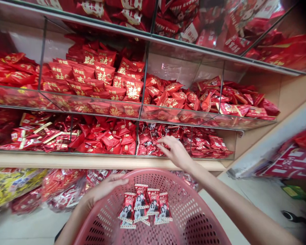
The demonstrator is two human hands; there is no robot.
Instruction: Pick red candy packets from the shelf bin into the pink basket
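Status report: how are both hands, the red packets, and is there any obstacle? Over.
Left hand at basket rim. Right hand open at lower shelf, touch unclear. Red packets inside basket. Divider left of right hand.

Right hand (177,151) at bottom bin's open front; way in runs between the shelf edge (183,125) above and the wood ledge (53,161) below. Dividers (137,139) limit sideways travel. Sweets (149,140) block depth. Middle row: clear lip (168,115) bars low entry, room above the red packs (168,93). Basket (148,236) open on top, bare floor around its packs (140,199); left hand (104,189) obstructs left rim, right forearm (219,190) crosses right side.
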